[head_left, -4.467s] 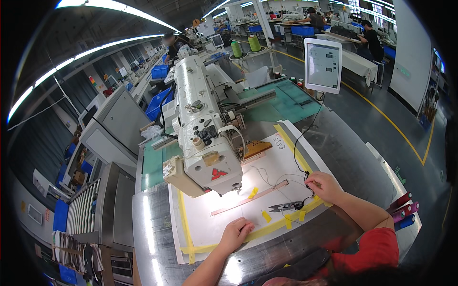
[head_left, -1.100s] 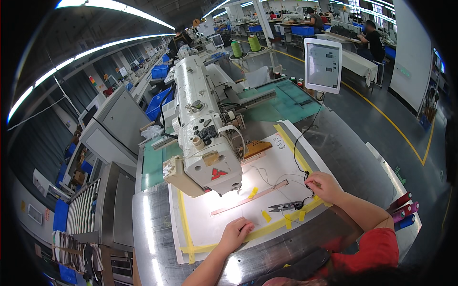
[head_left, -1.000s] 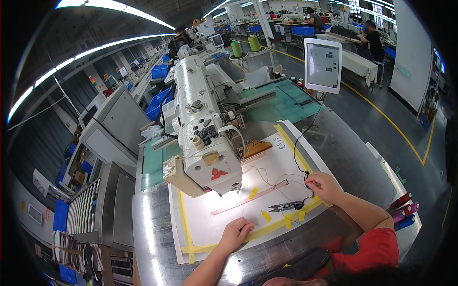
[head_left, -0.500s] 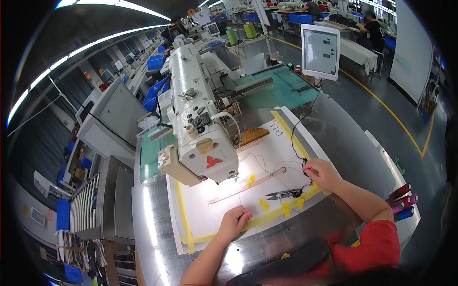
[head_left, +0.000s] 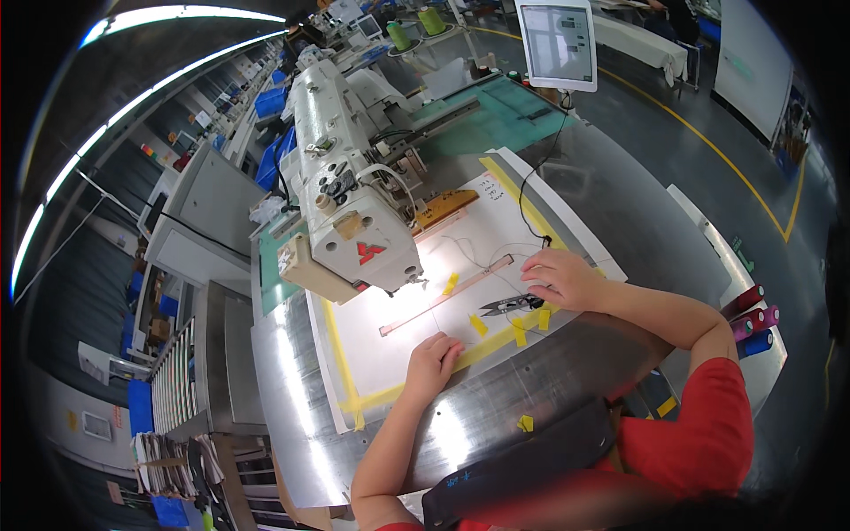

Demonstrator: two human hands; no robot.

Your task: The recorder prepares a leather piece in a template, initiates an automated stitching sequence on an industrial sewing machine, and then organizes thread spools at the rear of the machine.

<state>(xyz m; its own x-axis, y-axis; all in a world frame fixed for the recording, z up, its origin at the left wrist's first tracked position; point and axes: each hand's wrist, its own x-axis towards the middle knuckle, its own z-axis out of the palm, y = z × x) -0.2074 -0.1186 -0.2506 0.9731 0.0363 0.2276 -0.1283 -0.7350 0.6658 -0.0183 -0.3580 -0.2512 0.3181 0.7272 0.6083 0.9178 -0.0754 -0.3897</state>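
Note:
My left hand (head_left: 431,363) rests with curled fingers on a white sheet (head_left: 363,354) edged with yellow tape. A faint thread runs toward it; whether its fingers hold anything is unclear. My right hand (head_left: 562,279), fingers apart, is over the handles of black thread snips (head_left: 496,307). Beside the snips lie yellow tape pieces (head_left: 479,325) and loose threads. A long pinkish strip (head_left: 420,308) crosses the sheet under the white sewing machine head (head_left: 359,252). A brown template (head_left: 441,208) lies farther back, and a black cable (head_left: 528,217) runs to the sheet's right edge.
A tablet (head_left: 556,42) on a stand rises at the back right above a green board (head_left: 505,115). Colored thread cones (head_left: 754,341) stand at right. A grey cabinet (head_left: 195,212), blue bins (head_left: 270,100) and a roller rack (head_left: 173,372) are at left. Other people work in the background.
My right hand has released its pinch by the black cable and spread its fingers over the snips. The whole view has shifted upward. My left hand still rests on the sheet.

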